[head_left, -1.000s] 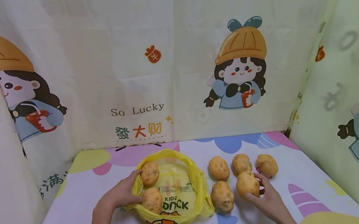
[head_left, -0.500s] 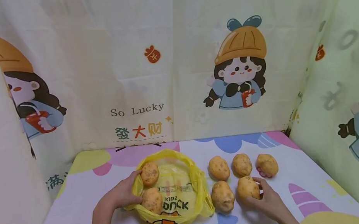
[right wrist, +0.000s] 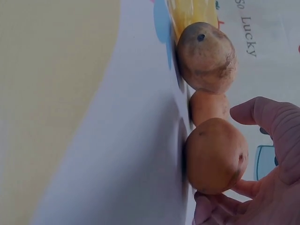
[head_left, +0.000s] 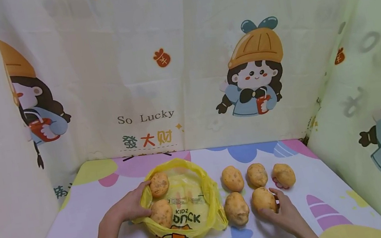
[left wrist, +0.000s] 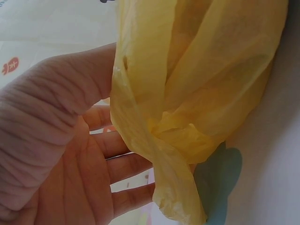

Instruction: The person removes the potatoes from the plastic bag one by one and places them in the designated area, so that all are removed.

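Note:
A yellow plastic bag (head_left: 209,191) stands wide-mouthed on the table, with its rim folded out. Inside its left side lie two potatoes, an upper potato (head_left: 159,184) and a lower potato (head_left: 161,214). My left hand (head_left: 129,205) holds the bag's left rim beside them; in the left wrist view, yellow film hides its thumb tip and fingertips. On the right, my right hand (head_left: 284,212) is around a potato (head_left: 263,200) in the front row. The right wrist view shows the thumb (right wrist: 248,110) apart from this potato, while other fingers touch its far side.
Left of that potato sits another front potato (head_left: 236,208). Behind are a left potato (head_left: 232,179), a middle potato (head_left: 257,175) and a right potato (head_left: 283,175). Printed cloth walls (head_left: 183,74) enclose the patterned table (head_left: 95,204) at the back and sides.
My right hand has lowered its potato slightly toward me, onto the front row, and its thumb now stands off it. The left hand and the bag have stayed in place.

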A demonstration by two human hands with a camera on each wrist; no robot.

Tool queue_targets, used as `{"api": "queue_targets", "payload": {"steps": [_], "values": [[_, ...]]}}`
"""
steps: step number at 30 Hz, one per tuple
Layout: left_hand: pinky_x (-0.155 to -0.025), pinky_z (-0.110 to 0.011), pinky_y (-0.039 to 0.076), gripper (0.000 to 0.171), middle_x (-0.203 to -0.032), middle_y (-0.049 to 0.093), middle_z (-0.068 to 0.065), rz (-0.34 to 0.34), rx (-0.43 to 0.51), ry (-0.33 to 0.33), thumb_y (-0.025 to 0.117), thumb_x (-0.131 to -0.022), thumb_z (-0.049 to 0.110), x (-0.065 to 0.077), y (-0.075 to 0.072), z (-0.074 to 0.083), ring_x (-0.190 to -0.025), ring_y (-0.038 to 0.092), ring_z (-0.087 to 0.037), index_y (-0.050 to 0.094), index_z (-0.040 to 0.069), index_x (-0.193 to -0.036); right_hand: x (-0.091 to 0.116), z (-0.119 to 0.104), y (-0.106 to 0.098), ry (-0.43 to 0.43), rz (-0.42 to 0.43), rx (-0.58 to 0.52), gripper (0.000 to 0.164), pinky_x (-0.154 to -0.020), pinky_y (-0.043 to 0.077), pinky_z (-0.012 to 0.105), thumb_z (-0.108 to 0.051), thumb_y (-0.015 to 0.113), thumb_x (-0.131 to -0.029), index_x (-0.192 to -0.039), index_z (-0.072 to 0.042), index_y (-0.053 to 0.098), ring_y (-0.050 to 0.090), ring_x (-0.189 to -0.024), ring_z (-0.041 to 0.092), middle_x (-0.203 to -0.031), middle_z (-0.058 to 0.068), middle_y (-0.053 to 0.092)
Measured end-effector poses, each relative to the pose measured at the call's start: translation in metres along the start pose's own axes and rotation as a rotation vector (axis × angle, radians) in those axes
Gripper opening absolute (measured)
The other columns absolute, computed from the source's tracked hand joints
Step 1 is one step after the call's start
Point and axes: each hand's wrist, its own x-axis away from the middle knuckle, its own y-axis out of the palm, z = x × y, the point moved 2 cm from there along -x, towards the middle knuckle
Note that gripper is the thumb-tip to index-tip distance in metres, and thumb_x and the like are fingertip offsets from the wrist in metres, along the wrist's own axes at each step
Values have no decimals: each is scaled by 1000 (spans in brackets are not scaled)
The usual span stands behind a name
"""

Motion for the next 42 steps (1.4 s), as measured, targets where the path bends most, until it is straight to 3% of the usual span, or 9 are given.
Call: {"api": "queue_targets", "payload": {"steps": [10, 14, 19, 22, 26, 32, 42], "values": [[-82, -41, 48, 98, -126, 59, -18, 0, 4, 0, 86, -72, 13, 0, 0, 0, -98, 54, -25, 33, -1, -154, 4, -7, -3, -43, 95, 42, 80, -92, 49, 52, -35, 79, -85, -141, 12, 44, 58, -111, 41, -129, 35, 54], [-83, -41, 48, 98, -126, 59, -17, 0, 0, -2, 86, -72, 14, 0, 0, 0, -98, 54, -25, 33, -1, -154, 3, -10, -4, -75, 151, 66, 78, -96, 41, 56, -37, 78, -85, -139, 11, 46, 51, -119, 45, -129, 34, 54], [-85, -43, 48, 98, -130, 58, -18, 6, -9, 8, 86, -72, 14, 1, 0, 0, -100, 54, -25, 33, -2, -153, 2, -19, -3, -154, 232, 50, 73, -96, 31, 55, -31, 80, -85, -137, 9, 48, 50, -118, 46, -131, 32, 56], [-86, -43, 48, 98, -131, 58, -19, 7, -11, 14, 86, -72, 14, 1, 0, 0, -101, 54, -26, 33, -2, -153, 2, -24, -2, -188, 275, 44, 70, -90, 36, 50, -28, 81, -84, -136, 8, 50, 51, -113, 43, -127, 29, 57], [-88, -45, 47, 99, -134, 57, -21, 8, -14, 15, 85, -72, 15, 1, 0, 0, -103, 54, -26, 33, -2, -154, 2, -35, 0, -161, 266, 11, 69, -89, 41, 50, -28, 80, -86, -138, 5, 51, 50, -114, 39, -127, 27, 57], [-87, -44, 48, 99, -134, 57, -21, 8, -11, 19, 85, -72, 15, 0, 1, -1, -102, 55, -26, 33, -2, -154, 1, -51, 4, -132, 223, -83, 68, -100, 38, 58, -28, 80, -87, -141, 1, 50, 49, -121, 39, -134, 24, 55], [-88, -45, 48, 99, -133, 57, -21, 3, 4, 7, 86, -72, 13, 0, 1, -1, -102, 55, -26, 32, -2, -154, -1, -79, 23, -169, 179, -166, 65, -93, 48, 48, -29, 79, -90, -141, -1, 50, 52, -122, 34, -135, 20, 56]]}}
